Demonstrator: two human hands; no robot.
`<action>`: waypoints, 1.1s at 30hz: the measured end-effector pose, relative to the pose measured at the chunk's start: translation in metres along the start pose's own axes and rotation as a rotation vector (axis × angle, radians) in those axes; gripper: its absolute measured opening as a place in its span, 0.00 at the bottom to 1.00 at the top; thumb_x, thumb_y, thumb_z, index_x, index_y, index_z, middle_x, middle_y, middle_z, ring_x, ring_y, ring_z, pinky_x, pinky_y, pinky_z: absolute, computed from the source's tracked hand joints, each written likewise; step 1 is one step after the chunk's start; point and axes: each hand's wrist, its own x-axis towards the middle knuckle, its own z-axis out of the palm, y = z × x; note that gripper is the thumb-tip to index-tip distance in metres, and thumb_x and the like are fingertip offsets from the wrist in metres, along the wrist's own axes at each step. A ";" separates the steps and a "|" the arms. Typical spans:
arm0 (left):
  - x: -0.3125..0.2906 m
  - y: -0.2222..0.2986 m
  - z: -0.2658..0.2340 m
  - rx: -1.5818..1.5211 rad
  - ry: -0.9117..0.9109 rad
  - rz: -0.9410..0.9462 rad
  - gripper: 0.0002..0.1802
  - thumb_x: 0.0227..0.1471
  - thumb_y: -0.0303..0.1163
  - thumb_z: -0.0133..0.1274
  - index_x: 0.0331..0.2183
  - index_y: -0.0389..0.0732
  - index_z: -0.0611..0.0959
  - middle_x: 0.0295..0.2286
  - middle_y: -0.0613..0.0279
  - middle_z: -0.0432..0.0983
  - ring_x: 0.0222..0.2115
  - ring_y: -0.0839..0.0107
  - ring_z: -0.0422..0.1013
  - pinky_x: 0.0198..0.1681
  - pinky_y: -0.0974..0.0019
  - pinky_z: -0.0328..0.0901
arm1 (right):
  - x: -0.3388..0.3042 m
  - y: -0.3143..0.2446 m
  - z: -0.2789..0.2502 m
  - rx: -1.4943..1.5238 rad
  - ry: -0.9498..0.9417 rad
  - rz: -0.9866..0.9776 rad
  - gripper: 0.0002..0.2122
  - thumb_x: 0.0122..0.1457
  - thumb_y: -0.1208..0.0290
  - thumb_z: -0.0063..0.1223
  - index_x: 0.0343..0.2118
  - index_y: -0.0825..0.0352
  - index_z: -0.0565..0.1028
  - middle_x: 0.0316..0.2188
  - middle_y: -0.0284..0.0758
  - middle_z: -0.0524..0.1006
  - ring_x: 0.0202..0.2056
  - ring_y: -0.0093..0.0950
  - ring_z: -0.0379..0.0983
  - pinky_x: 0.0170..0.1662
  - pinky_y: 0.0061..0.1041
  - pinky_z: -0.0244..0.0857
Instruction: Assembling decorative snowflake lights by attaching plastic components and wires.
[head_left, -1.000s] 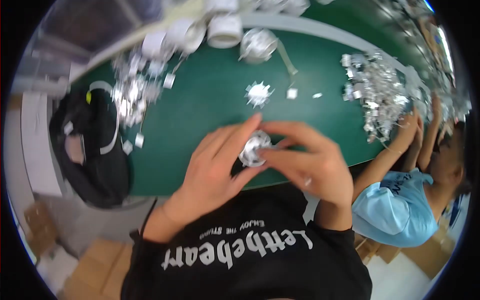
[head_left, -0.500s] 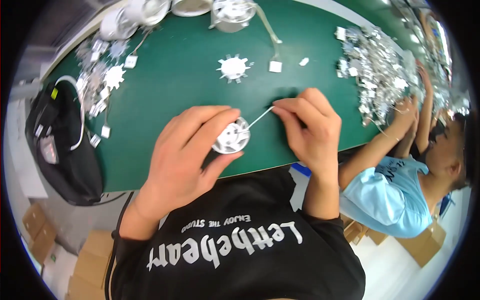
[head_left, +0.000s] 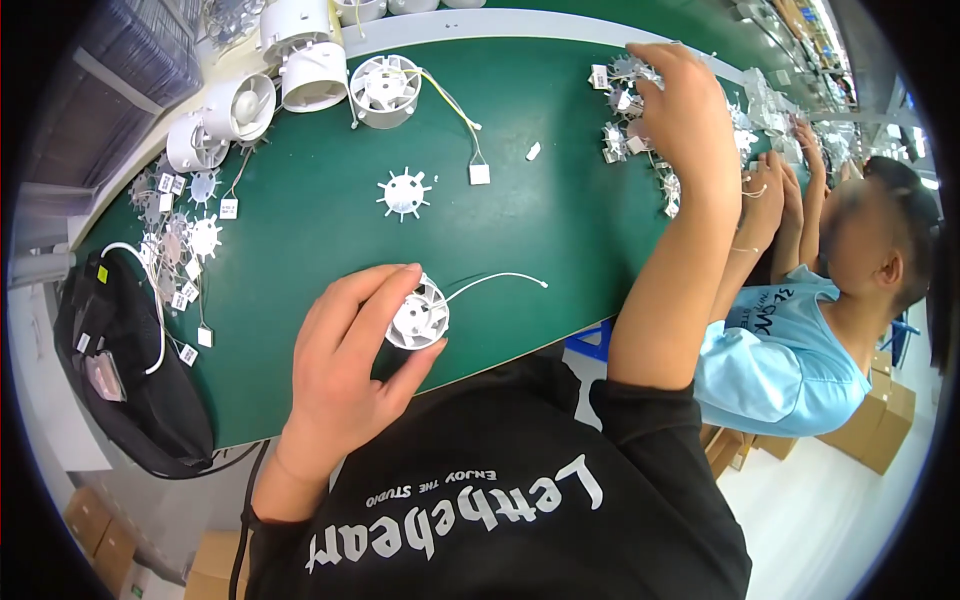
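Between the fingers and thumb of my left hand (head_left: 345, 365) is a small white round fan housing (head_left: 418, 320), held near the table's front edge. A thin white cable (head_left: 500, 276) runs from it to the right, its far end loose. My right hand (head_left: 692, 120) is stretched out to the far right over a pile of small silvery toothed pieces with white connectors (head_left: 622, 145). Its fingers are apart, and nothing shows between them. Beyond the left hand, a flat white toothed disc (head_left: 404, 194) lies alone on the green table (head_left: 540, 225).
White cylindrical housings (head_left: 316, 78) line the back left, beside a fan with wires (head_left: 386, 95). Toothed pieces (head_left: 205, 237) lie in a heap at left, above a black bag (head_left: 130, 370). A co-worker in a light blue shirt (head_left: 780, 370) sits close at right.
My right hand has let go of the cable and moved far right to the pile. The cable now hangs loose in a curve. My left hand keeps the fan housing; the view has shifted.
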 end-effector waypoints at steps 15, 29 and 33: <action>-0.003 0.001 -0.004 0.015 -0.017 0.021 0.35 0.43 0.25 0.73 0.55 0.34 0.82 0.49 0.53 0.79 0.46 0.54 0.78 0.49 0.56 0.72 | 0.048 0.082 -0.028 -0.229 -0.319 0.417 0.19 0.57 0.79 0.63 0.53 0.61 0.83 0.45 0.42 0.86 0.45 0.39 0.84 0.53 0.36 0.75; -0.002 -0.002 -0.004 0.006 -0.001 0.042 0.34 0.45 0.26 0.73 0.55 0.35 0.82 0.49 0.53 0.79 0.46 0.54 0.78 0.48 0.56 0.73 | -0.019 -0.005 -0.106 0.251 0.354 0.243 0.13 0.59 0.80 0.69 0.48 0.71 0.85 0.35 0.34 0.86 0.37 0.21 0.82 0.45 0.20 0.75; -0.001 0.000 -0.006 0.006 0.003 0.037 0.34 0.46 0.27 0.73 0.55 0.35 0.82 0.49 0.54 0.79 0.46 0.55 0.78 0.48 0.56 0.73 | -0.026 -0.033 -0.113 0.576 0.431 0.116 0.13 0.59 0.83 0.69 0.48 0.74 0.85 0.37 0.38 0.86 0.39 0.24 0.83 0.47 0.20 0.76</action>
